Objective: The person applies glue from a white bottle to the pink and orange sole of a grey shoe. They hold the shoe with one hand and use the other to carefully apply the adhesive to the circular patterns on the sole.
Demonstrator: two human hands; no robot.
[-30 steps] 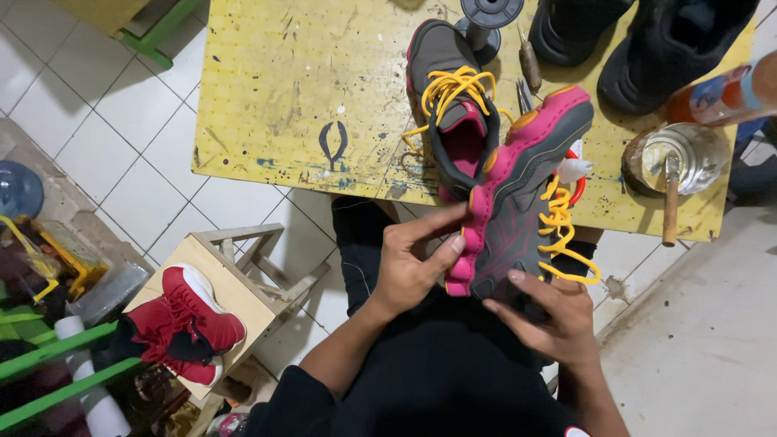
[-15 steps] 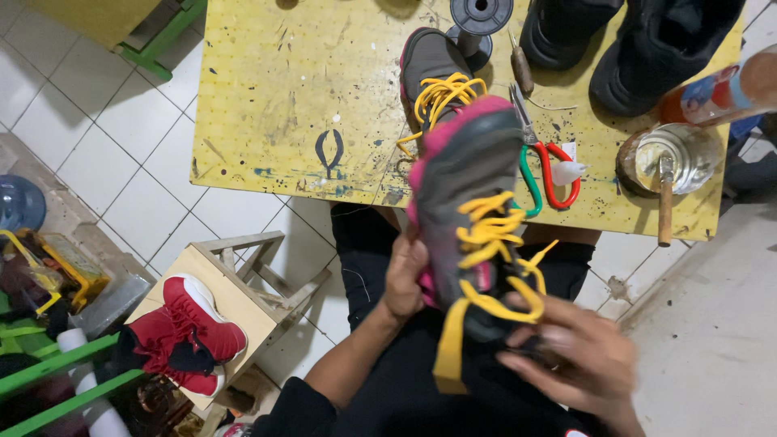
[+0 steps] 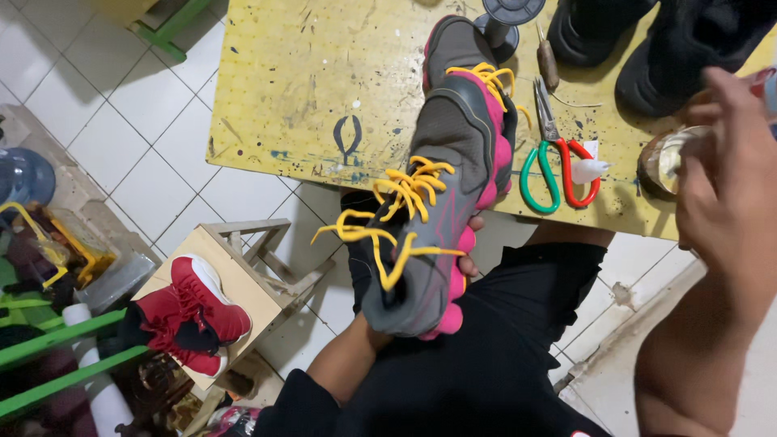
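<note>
Over yellow table [image 3: 307,89]; grey-pink shoe [image 3: 441,218] rests on left hand [image 3: 468,243].

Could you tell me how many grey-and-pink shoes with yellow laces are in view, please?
2: one shoe held up by the left hand; the other lies on the yellow table behind it, partly hidden.

Scissors [image 3: 558,158] on table [image 3: 307,89] – right of held shoe [image 3: 437,235]; stool [image 3: 243,275] left.

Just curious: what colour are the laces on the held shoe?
Yellow laces, clearest in the head view.
</note>
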